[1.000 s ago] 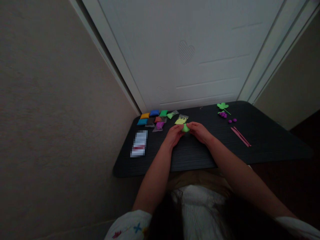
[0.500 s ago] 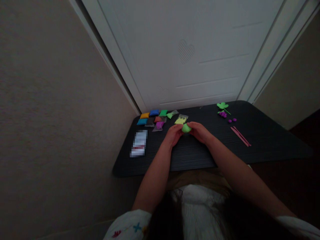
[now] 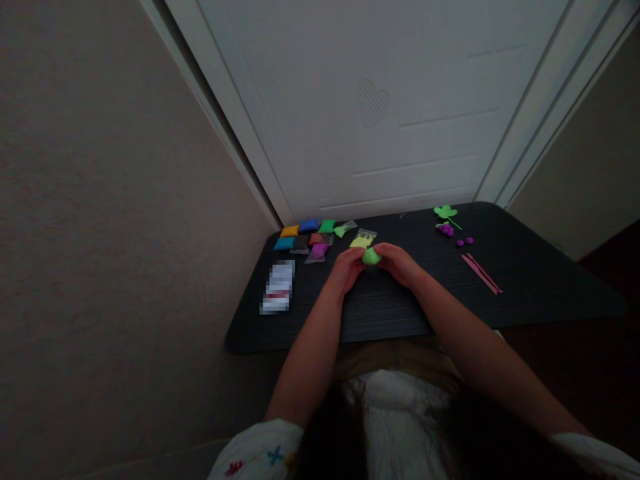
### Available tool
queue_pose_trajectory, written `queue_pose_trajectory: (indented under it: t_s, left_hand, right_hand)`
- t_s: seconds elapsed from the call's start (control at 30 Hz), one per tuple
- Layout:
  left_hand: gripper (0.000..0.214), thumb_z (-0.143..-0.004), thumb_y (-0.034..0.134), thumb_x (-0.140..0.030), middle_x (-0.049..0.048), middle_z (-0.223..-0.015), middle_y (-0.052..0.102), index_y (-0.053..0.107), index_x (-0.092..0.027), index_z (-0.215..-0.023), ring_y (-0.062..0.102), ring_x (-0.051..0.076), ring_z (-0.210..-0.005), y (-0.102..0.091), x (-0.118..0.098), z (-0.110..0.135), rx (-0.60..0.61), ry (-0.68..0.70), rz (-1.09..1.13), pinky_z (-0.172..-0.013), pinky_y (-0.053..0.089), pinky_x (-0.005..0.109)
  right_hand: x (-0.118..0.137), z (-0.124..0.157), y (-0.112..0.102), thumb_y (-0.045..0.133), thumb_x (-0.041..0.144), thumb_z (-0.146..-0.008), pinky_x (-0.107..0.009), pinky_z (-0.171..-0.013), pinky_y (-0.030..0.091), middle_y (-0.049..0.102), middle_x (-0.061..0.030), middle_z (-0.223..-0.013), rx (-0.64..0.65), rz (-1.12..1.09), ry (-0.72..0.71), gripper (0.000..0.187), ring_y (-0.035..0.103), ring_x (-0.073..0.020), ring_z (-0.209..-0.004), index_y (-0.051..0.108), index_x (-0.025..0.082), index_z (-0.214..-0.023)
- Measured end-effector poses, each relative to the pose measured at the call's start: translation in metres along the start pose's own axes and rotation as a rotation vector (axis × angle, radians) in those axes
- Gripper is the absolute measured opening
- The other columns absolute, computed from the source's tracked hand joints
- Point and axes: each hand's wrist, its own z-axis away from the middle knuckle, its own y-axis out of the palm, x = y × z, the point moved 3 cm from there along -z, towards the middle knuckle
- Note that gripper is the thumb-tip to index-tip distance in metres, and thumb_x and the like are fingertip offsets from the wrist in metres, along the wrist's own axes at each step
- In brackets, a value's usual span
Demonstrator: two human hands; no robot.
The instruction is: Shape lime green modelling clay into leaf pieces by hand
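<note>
A rounded lump of light green modelling clay (image 3: 371, 257) is held between both hands above the dark table (image 3: 385, 310). My left hand (image 3: 349, 268) closes on its left side, and my right hand (image 3: 399, 263) grips it from the right. The lower fingers of both hands are partly hidden under the lump. Just behind the hands lies a clear packet of pale yellow clay (image 3: 362, 239). On the left are several packets of coloured clay, among them a purple one (image 3: 317, 252) and a blue one (image 3: 309, 225).
To the right lie pink modelling tools (image 3: 481, 273), two small purple balls (image 3: 465, 241), a purple cluster (image 3: 445, 229) and a green leaf-shaped piece with a stem (image 3: 445, 212). A blurred white rectangular item (image 3: 279, 287) rests at the left. A white door (image 3: 400, 147) stands behind the table.
The green clay has shifted very slightly left between the fingers. Both hands stay in nearly the same place, and the things on the table have not moved.
</note>
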Motion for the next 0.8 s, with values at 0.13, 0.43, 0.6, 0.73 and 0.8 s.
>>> queue_pose_trajectory:
  t_s: [0.13,0.43,0.6,0.73,0.8]
  left_hand:
    - [0.020,-0.058,0.063,-0.021,0.0011,-0.072,0.059,0.057,-0.013,-0.075,0.054,0.010,-0.067,0.010,-0.012,0.004,-0.021,0.085,0.048,-0.065,0.040,0.025]
    - [0.021,-0.064,0.058,-0.033,0.0034,-0.077,0.058,0.060,-0.016,-0.077,0.052,0.015,-0.072,0.074,-0.077,0.076,0.195,0.284,-0.148,-0.065,0.041,0.027]
    - [0.018,-0.064,0.059,-0.033,0.0026,-0.077,0.058,0.059,-0.020,-0.076,0.053,0.016,-0.078,0.094,-0.094,0.119,0.175,0.480,-0.305,-0.070,0.042,0.030]
    - [0.011,-0.067,0.058,-0.028,0.0020,-0.071,0.058,0.058,-0.019,-0.073,0.053,0.014,-0.073,0.104,-0.101,0.141,0.120,0.555,-0.463,-0.067,0.043,0.028]
    - [0.010,-0.067,0.057,-0.027,0.0021,-0.070,0.058,0.058,-0.018,-0.072,0.053,0.014,-0.073,0.108,-0.105,0.150,0.124,0.568,-0.514,-0.066,0.043,0.029]
  right_hand:
    - [0.013,0.004,0.005,0.059,0.036,-0.062,-0.024,-0.056,0.031,0.054,0.0025,-0.065,-0.053,0.153,-0.117,0.018,0.043,-0.0090,-0.058,0.058,0.019,-0.068]
    - [0.098,0.089,0.055,0.056,0.032,-0.068,-0.027,-0.060,0.037,0.051,0.0007,-0.068,-0.041,0.178,-0.481,0.009,0.046,-0.0129,-0.065,0.057,0.023,-0.072]
    - [0.113,0.123,0.069,0.052,0.033,-0.072,-0.029,-0.055,0.039,0.052,-0.0003,-0.068,-0.012,0.227,-0.567,0.009,0.049,-0.0144,-0.064,0.057,0.026,-0.076]
    - [0.118,0.140,0.077,0.050,0.031,-0.074,-0.030,-0.056,0.040,0.054,-0.0016,-0.071,-0.056,0.338,-0.603,0.011,0.050,-0.0154,-0.067,0.057,0.027,-0.080]
    - [0.122,0.148,0.080,0.050,0.030,-0.074,-0.030,-0.057,0.040,0.055,-0.0020,-0.072,-0.063,0.392,-0.602,0.011,0.050,-0.0158,-0.069,0.058,0.027,-0.081]
